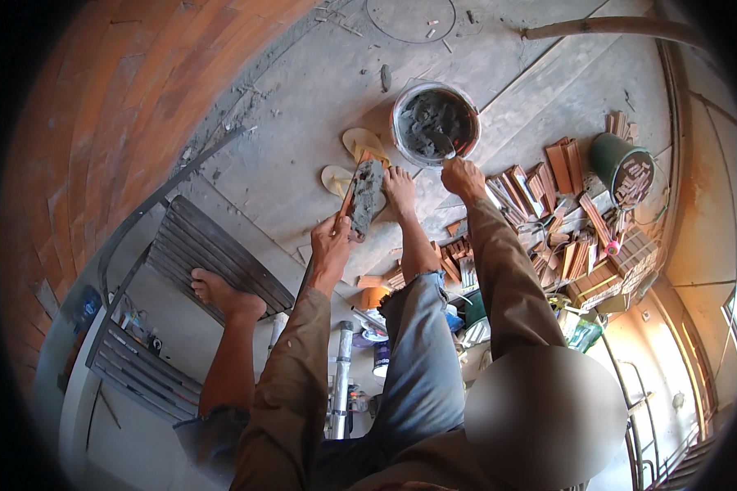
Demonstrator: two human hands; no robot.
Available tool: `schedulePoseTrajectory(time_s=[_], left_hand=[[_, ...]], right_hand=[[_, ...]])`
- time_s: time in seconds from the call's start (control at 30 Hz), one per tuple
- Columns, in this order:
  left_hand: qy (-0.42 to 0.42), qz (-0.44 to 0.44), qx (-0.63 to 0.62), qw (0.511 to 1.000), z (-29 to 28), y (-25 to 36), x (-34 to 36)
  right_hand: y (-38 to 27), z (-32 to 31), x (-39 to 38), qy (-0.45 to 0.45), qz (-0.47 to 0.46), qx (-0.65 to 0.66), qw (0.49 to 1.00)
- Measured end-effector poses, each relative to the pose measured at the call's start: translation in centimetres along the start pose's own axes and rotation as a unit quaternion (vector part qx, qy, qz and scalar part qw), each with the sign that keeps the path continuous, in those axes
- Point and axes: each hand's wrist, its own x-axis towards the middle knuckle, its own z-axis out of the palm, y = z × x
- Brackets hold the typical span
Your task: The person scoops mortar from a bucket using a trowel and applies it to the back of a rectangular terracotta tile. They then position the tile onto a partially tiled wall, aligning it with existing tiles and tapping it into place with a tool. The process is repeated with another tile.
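Note:
My left hand (332, 250) is closed around the near end of a narrow reddish brick tile (366, 196), whose upper face is coated with grey wet mortar. The tile is held up over the floor, beside my bare foot. My right hand (464, 177) grips a trowel (443, 144) at the near right edge of a bucket (396, 131). The trowel's blade dips into the dark grey mortar (426, 114) inside; its handle is mostly hidden in my fist.
A curved-looking brick-tiled wall (115, 106) rises on the left. Slatted dark metal steps (213, 245) support one bare foot. Yellow sandals (360, 141) lie near the bucket. On the right are piles of brick tiles (561, 164) and a green bucket (606, 155) of tile pieces.

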Motion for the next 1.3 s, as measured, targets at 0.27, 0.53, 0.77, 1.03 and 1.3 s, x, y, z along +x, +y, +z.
schedulePoseTrajectory(time_s=[0.27, 0.53, 0.77, 1.03, 1.3], left_hand=[[0.016, -0.003, 0.007, 1.0, -0.9, 0.6, -0.8], [0.001, -0.021, -0.038, 0.999, -0.3, 0.7, 0.4], [-0.032, -0.037, -0.171, 0.984, 1.4, 2.1, 0.6], [-0.04, -0.067, -0.226, 0.971, 2.6, 5.3, 0.1], [-0.05, -0.035, -0.131, 0.989, -2.7, 4.3, 0.6]], right_hand=[[-3.5, -1.7, 1.7, -0.167, 0.004, 0.07, 0.983], [0.5, -4.5, -3.9, -0.223, -0.021, 0.276, 0.935], [1.6, 2.6, -13.7, 0.055, -0.161, 0.168, 0.971], [-1.1, 8.1, -16.1, 0.099, -0.131, 0.198, 0.966], [3.2, 2.3, -19.5, 0.015, -0.213, 0.222, 0.951]])
